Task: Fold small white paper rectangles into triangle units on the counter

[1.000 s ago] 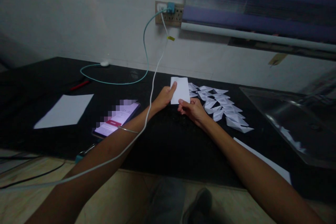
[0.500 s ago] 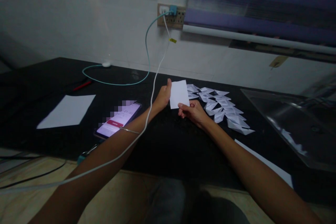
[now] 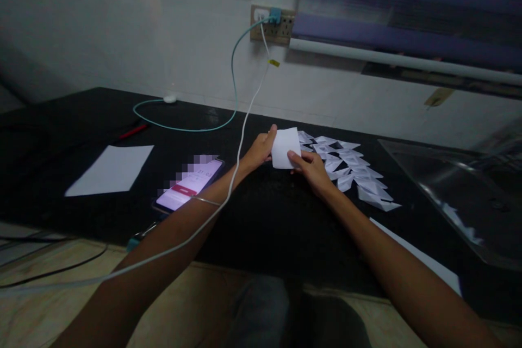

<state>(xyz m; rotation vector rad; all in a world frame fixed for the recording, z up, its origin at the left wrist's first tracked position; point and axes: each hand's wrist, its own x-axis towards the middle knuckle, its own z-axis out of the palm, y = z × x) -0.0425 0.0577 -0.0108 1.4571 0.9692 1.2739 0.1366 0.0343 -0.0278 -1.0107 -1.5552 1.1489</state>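
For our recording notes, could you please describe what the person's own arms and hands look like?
The left hand and right hand are bare, without gloves, and no sleeves show on the left forearm or right forearm. The left one wears what looks like a thin, pale bangle; a white cable crosses in front of it.

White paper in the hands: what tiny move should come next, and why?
Maybe fold the white paper over with the right hand: its thumb lies on the paper's face, the left hand holds the left edge, and folded paper pieces lie nearby.
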